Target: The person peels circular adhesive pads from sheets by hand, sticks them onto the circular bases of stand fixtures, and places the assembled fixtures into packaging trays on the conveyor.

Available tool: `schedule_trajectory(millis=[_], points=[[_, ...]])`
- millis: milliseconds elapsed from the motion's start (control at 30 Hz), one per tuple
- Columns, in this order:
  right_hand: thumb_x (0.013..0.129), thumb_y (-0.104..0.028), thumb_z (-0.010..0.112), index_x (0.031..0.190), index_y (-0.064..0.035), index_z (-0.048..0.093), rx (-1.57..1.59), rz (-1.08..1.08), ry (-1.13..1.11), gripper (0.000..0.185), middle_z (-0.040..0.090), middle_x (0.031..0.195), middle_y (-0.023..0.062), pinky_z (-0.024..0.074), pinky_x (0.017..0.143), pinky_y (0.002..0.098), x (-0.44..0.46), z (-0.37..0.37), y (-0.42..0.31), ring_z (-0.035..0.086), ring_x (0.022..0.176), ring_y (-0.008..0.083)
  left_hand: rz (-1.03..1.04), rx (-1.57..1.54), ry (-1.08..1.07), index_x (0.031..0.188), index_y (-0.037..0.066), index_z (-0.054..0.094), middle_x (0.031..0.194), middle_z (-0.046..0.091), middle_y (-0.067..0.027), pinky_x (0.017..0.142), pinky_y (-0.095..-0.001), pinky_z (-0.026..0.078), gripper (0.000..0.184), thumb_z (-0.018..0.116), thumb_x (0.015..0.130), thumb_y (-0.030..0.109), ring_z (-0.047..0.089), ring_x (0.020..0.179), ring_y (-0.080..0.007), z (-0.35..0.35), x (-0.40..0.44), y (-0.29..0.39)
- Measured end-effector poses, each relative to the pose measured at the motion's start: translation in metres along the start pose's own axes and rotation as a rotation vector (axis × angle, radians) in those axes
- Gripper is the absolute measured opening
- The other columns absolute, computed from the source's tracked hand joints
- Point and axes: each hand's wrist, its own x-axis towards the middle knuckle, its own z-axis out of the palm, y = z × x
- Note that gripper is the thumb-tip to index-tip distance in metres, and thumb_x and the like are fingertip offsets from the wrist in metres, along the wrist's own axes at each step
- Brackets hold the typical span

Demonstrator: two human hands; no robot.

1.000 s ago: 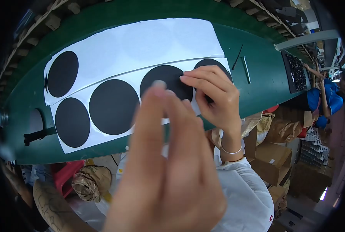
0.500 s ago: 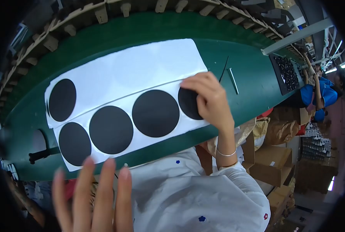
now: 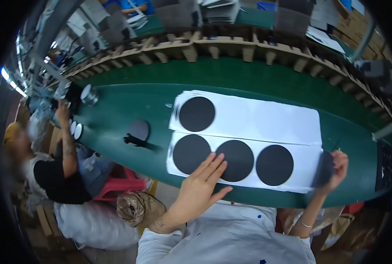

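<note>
White backing sheets [image 3: 266, 121] lie on the green table [image 3: 116, 103] with several black round stickers on them. One black circle [image 3: 196, 114] is in the back row at the left; others, such as this black circle [image 3: 274, 165], line the front row. My left hand [image 3: 201, 187] is open, its fingertips resting on the front row between two circles. At the sheet's right end my right hand [image 3: 337, 172] pinches the edge of a black round sticker [image 3: 322, 170], which is tilted up and blurred. Its lower edge is too smeared to tell whether it still touches the sheet.
Left of the sheets lies a grey disc [image 3: 138, 129] with a black handle-like piece. A cardboard rack [image 3: 189, 52] runs along the back. A tray of black parts [image 3: 386, 165] is at the far right. A co-worker [image 3: 57, 178] sits at the left, near a pink stool [image 3: 123, 184].
The view has swung left. My right hand has pulled the rightmost black sticker up and away to the right. My left hand has come from the near foreground down onto the sheet.
</note>
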Motion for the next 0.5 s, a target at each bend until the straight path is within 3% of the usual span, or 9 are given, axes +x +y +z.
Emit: schedule_trajectory(millis=[67,133,167,233,300,333,400,433,500], points=[[0.08,-0.015,0.054,0.088,-0.0011,0.047,0.678,0.098,0.049,0.018,0.049,0.096,0.0104,0.0398,0.092,0.0386,-0.004,-0.042,0.016,0.049,0.096,0.0259,0.049,-0.107,0.035,0.123,-0.003,0.053,0.133,0.049,-0.017,0.099,-0.0395,0.042,0.054,0.07,0.079,0.024,0.043,0.128,-0.0336,-0.003,-0.005,-0.009],[0.086,-0.016,0.047,0.095,0.0005,0.047,0.496,0.322,0.792,0.018,0.048,0.101,0.0118,0.04,0.097,0.0398,-0.022,-0.092,0.029,0.048,0.103,0.0273,0.148,-0.267,0.097,0.121,-0.006,0.054,0.132,0.05,-0.019,0.099,-0.0402,0.041,0.049,0.069,0.08,0.018,0.042,0.129,-0.0317,-0.014,-0.016,-0.034],[0.087,-0.016,0.046,0.097,0.0015,0.047,0.606,0.282,0.648,0.02,0.049,0.1,0.0116,0.0389,0.098,0.0408,-0.033,-0.111,0.03,0.048,0.103,0.028,0.138,-0.215,0.353,0.122,-0.004,0.054,0.136,0.045,-0.019,0.101,-0.0394,0.039,0.049,0.07,0.077,0.01,0.043,0.127,-0.0323,-0.015,-0.027,-0.061],[0.089,-0.016,0.044,0.101,0.0034,0.048,0.802,0.192,0.367,0.023,0.049,0.097,0.0113,0.0366,0.101,0.0428,-0.047,-0.137,0.026,0.049,0.103,0.0294,-0.27,-0.335,1.207,0.117,-0.001,0.059,0.141,0.039,-0.0201,0.105,-0.0401,0.034,0.047,0.072,0.073,0.01,0.041,0.128,-0.0347,0.013,-0.037,-0.118],[0.089,-0.015,0.044,0.098,0.0029,0.047,0.522,0.172,0.63,0.02,0.048,0.096,0.0107,0.0373,0.101,0.0418,-0.044,-0.12,0.011,0.049,0.1,0.0273,-0.567,0.011,1.091,0.106,0.002,0.066,0.141,0.038,-0.0186,0.11,-0.0459,0.024,0.036,0.073,0.073,0.015,0.035,0.131,-0.0377,0.005,-0.057,-0.173],[0.09,-0.015,0.044,0.097,0.0026,0.047,0.377,0.159,0.758,0.019,0.047,0.095,0.0104,0.0376,0.101,0.0413,-0.043,-0.106,0.004,0.049,0.099,0.0262,-0.57,0.141,0.984,0.103,0.003,0.066,0.14,0.039,-0.018,0.11,-0.0485,0.02,0.033,0.072,0.074,0.015,0.032,0.132,-0.0378,0.001,-0.058,-0.185],[0.086,-0.016,0.048,0.092,0.0005,0.044,0.294,0.055,0.597,0.018,0.043,0.093,0.0099,0.038,0.096,0.038,-0.037,-0.079,-0.004,0.047,0.094,0.0238,-0.563,0.389,0.762,0.098,0.003,0.068,0.14,0.04,-0.0167,0.11,-0.0536,0.013,0.026,0.071,0.076,0.017,0.027,0.135,-0.0381,-0.008,-0.055,-0.202],[0.084,-0.016,0.049,0.09,-0.0006,0.042,0.247,0.002,0.519,0.018,0.042,0.092,0.0096,0.0382,0.094,0.0364,-0.033,-0.065,-0.01,0.046,0.091,0.0227,-0.561,0.335,0.679,0.098,0.005,0.068,0.137,0.045,-0.0135,0.109,-0.0576,0.006,0.024,0.069,0.078,0.018,0.023,0.137,-0.0381,-0.015,-0.052,-0.206],[0.082,-0.017,0.052,0.088,-0.0025,0.04,0.095,0.009,0.374,0.02,0.038,0.089,0.0083,0.0384,0.087,0.0329,-0.021,-0.019,-0.032,0.043,0.087,0.0203,-0.514,0.245,0.58,0.098,0.006,0.069,0.133,0.05,-0.0127,0.11,-0.0574,0.006,0.024,0.07,0.078,0.019,0.024,0.137,-0.0368,-0.027,-0.047,-0.203]])
